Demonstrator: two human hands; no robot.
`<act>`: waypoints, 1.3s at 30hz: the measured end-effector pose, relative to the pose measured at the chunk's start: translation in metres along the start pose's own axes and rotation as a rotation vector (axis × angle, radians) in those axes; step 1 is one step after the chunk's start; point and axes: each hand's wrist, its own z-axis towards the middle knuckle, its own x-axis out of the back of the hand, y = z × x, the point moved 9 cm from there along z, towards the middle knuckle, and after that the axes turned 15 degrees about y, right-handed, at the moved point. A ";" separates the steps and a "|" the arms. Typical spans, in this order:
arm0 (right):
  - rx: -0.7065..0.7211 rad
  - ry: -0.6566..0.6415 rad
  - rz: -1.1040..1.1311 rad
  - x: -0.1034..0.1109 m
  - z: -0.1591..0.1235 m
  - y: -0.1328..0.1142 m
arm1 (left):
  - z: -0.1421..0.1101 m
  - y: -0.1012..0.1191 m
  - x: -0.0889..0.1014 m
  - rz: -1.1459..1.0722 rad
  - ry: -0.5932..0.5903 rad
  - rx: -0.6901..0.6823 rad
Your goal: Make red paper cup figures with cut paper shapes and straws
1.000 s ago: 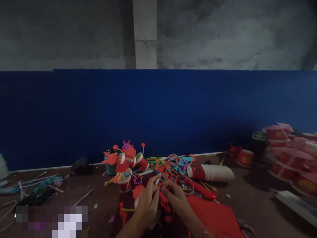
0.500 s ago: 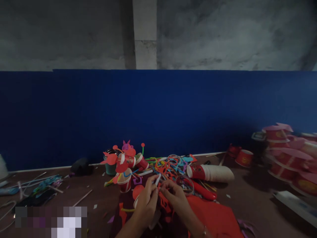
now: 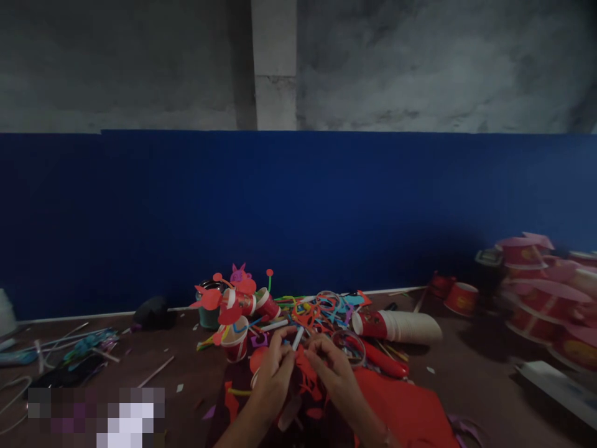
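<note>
At the bottom centre, the left hand (image 3: 276, 367) seems to grip a slim white tube (image 3: 297, 339), tilted, probably to steady it beside the right hand (image 3: 330, 367). The right fingers bend inward; whether they pinch the red paper cutout (image 3: 306, 373) just below, I can't tell. Farther back, nested paper cups (image 3: 405, 326) lie sideways, perhaps for easy reach. The tube looks smooth and straight, the cutout thin and curly

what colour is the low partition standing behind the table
The partition is plain deep blue, best seen in the head view, below the grey wall.
</note>
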 end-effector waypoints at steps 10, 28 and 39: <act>-0.064 -0.034 -0.037 -0.005 0.000 0.010 | -0.006 0.003 -0.005 0.187 -0.049 -0.111; -0.261 -0.017 0.054 -0.005 -0.002 0.039 | -0.010 0.009 -0.011 0.137 -0.132 -0.150; -0.083 -0.026 0.106 -0.001 0.002 0.015 | -0.007 0.006 -0.008 0.272 -0.047 -0.190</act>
